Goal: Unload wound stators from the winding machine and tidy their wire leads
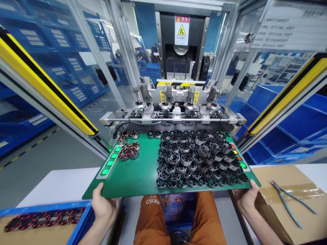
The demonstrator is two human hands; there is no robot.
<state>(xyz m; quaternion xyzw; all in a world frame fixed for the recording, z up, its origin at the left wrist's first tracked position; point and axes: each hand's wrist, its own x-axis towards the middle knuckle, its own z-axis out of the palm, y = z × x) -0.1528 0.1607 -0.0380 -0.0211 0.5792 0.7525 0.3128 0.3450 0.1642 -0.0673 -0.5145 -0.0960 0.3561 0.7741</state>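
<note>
Right now, both bare hands hold the front edge of a flat, shiny green board (143,173). The left hand (104,206) is closed around the edge near the left corner, thumb on top, and the right hand (247,198) does the same near the right corner. Their other fingers are mostly hidden underneath. Lots of round black and silver metal rings (186,158) sit packed together on the right part of the board. A small bunch of rings wound with shiny red wire (124,156) sits at its back left. Behind the board is a big silver metal machine (176,111). Green-handled pliers (279,190) lie on brown cardboard (306,177) beside the right hand. A blue-rimmed tray (46,207) with more red-wired rings (47,218) is near the left hand.
</note>
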